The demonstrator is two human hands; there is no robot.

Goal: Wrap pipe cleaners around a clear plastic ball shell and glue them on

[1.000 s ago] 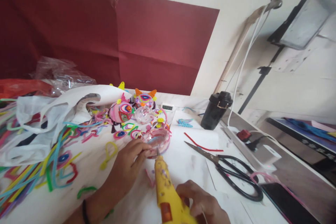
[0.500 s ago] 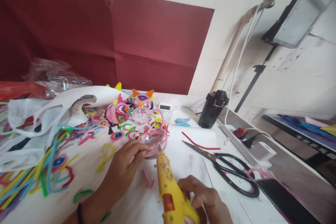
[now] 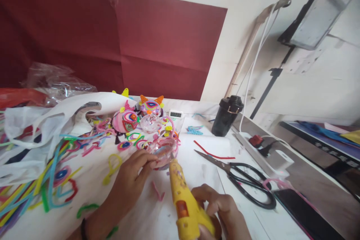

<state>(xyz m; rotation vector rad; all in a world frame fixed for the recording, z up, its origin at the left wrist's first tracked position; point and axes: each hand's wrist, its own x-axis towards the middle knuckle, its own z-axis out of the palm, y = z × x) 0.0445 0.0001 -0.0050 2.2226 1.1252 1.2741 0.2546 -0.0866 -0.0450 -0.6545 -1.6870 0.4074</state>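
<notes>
My right hand (image 3: 222, 210) is wrapped round the grip of a yellow hot glue gun (image 3: 182, 198), whose nozzle points away from me. Its tip is at the near right rim of a clear plastic bowl-like shell (image 3: 163, 152) with pink on it. The fingers of my left hand (image 3: 137, 168) pinch the left side of that shell. Just behind it sits another clear faceted piece (image 3: 151, 123). Two pipe-cleaner figures, one pink (image 3: 125, 118) and one with orange horns (image 3: 152, 105), stand at the back.
Black-handled scissors (image 3: 239, 180) lie on the right beside a red pipe cleaner (image 3: 213, 152) and a phone (image 3: 303, 210). A black bottle (image 3: 227, 115) and a power strip (image 3: 264, 153) stand behind. Loose pipe cleaners (image 3: 50, 172) spread over the left side. A small digital clock (image 3: 176, 114) is at the back.
The glue gun's nozzle has shifted slightly right along the shell's rim, with my right hand moving along. My left hand keeps its pinch. The whole view has drifted slightly.
</notes>
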